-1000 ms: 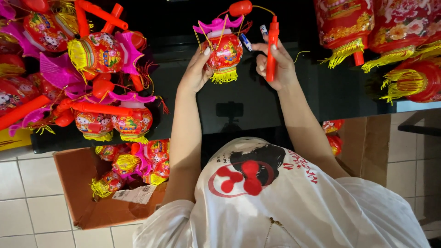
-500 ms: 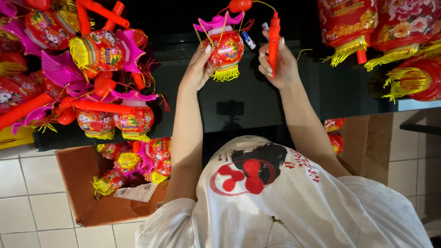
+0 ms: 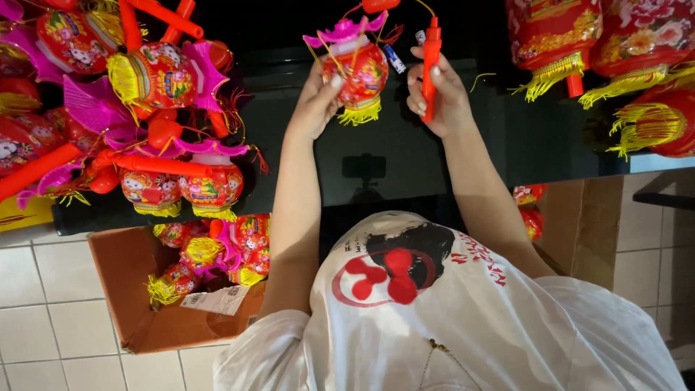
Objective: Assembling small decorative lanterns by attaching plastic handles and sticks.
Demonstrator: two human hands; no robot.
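Observation:
My left hand (image 3: 316,101) grips a small red and yellow toy lantern (image 3: 356,71) with a pink roof and a yellow fringe. My right hand (image 3: 439,100) is closed around the lantern's red plastic handle stick (image 3: 431,66), held upright just right of the lantern. A thin cord runs from the stick's top toward the lantern's red top piece (image 3: 379,6). A small blue and white tag (image 3: 394,60) hangs between lantern and stick. Both hands are raised over a dark glossy table (image 3: 376,145).
A heap of similar lanterns with red sticks (image 3: 145,94) lies on the table at the left. Bigger red lanterns with yellow tassels (image 3: 622,65) sit at the right. An open cardboard box (image 3: 137,318) holding more lanterns stands on the tiled floor at the left; another box (image 3: 579,217) stands at the right.
Both hands have shifted slightly with the lantern and stick; the stick now stands straighter, and my left fingers sit higher on the lantern body.

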